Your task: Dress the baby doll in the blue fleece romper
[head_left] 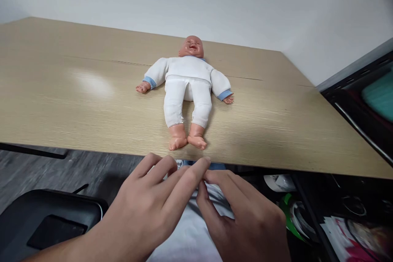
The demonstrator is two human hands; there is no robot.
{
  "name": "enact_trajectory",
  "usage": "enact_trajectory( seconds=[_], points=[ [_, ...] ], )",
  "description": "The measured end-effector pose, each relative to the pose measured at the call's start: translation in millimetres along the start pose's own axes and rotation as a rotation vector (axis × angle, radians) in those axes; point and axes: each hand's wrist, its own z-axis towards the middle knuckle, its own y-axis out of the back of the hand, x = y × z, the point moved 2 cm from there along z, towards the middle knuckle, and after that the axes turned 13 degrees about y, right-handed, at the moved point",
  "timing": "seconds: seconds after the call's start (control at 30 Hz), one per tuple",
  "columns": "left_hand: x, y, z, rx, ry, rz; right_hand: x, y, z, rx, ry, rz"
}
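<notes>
White cloth covers most of the baby doll [188,71] with pinkish-tan plastic head, hands and feet, which lies on its back on the pale wood-grain counter [92,127]. Taking the doll as the middle of our dial, with the wall's side as twelve, its bald head points to twelve and its bare feet to six, near the counter's front edge. Its arms spread toward nine and four, each ending in a light-blue cuff [226,95].

Our left hand [153,196] and our right hand [245,213] are just past that edge at six, apart from the doll. The left has its fingers loosely bent, the index reaching over toward the right hand's fingertips; the right has thumb and index drawn nearly together. The tips overlap, so we cannot tell whether anything is pinched between them. White fabric [184,233] shows beneath both.

Toward eight, a dark flat rectangular object [57,231] rests on a black smooth seat [21,217] above the grey streaked floor [24,172]. Between four and five sits a green-rimmed round object [286,213], with white papers [333,231] just beside it. Behind, at twelve, stands the plain white wall [190,0].
</notes>
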Motion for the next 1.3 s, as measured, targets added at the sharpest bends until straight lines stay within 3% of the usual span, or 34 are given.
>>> enact_trajectory(
  seconds=[1.3],
  points=[
    [1.1, -10.4, -8.7, 0.104, 0.002, 0.015, -10.8, -10.6, -0.4, 0.186, -0.011, 0.111]
  ],
)
